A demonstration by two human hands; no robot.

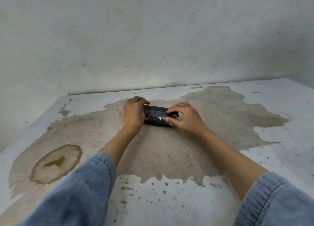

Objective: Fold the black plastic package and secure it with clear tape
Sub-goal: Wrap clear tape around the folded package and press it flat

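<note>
A small folded black plastic package [155, 114] lies on the worn table [169, 149], far from me near the wall. Shiny clear tape [158, 118] runs along its near half. My left hand [133, 113] covers the package's left end, fingers curled over its far edge. My right hand [185, 118] is at the right end, thumb and forefinger pinched on the tape and the package's corner. The package's left end is hidden under my left hand.
The tabletop is white with a large bare brown patch and a ringed yellow-brown stain [56, 163] at the near left. A grey wall [153, 39] rises just behind the table's far edge. Blue denim sleeves cover both forearms.
</note>
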